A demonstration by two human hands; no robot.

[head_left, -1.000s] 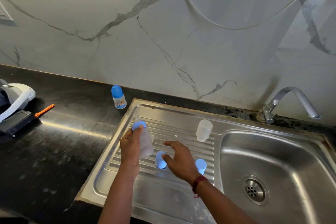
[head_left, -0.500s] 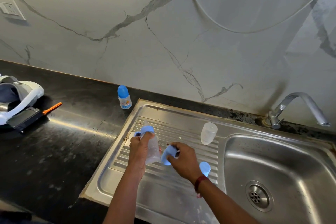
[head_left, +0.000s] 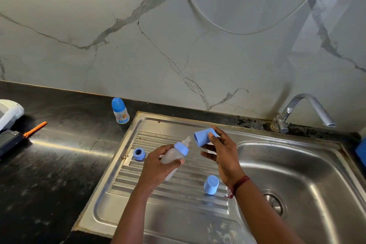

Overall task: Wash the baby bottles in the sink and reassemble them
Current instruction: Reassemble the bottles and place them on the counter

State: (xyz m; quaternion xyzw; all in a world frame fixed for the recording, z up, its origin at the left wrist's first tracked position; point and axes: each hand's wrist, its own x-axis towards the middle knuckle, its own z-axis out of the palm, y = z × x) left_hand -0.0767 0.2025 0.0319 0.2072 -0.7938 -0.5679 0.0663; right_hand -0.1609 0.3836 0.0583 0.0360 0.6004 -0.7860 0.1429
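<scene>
**Counter**: dark stone, with a steel sink set into it. The ribbed draining board on the sink's left is the work area, presumably so that wet parts shed water toward the basin. No water is seen running from the tap.

**Left hand**: the fingers are wrapped round the body of a frosted bottle, held above the draining board. The bottle is tilted so that its teat points up and right, toward the other hand. A blue collar is already on the neck. The tilt appears chosen to present the teat for capping.

**Right hand**: thumb and fingers pinch a blue cap. Its open mouth faces the teat, near it but apart. The step in hand is judged to be capping this bottle. The next move calls for lining the mouth up squarely over the teat.

**Finished bottle**: upright and capped on the counter, just beyond the sink's far left corner. It is set away from the loose parts, likely because it is done.

**Second cap**: on the ribs beside the right wrist, mouth down, probably left to drain.

**Loose ring**: blue, at the board's left edge, within reach of the left hand. Together with the second cap, it suggests at least one more bottle is yet to be assembled.
</scene>
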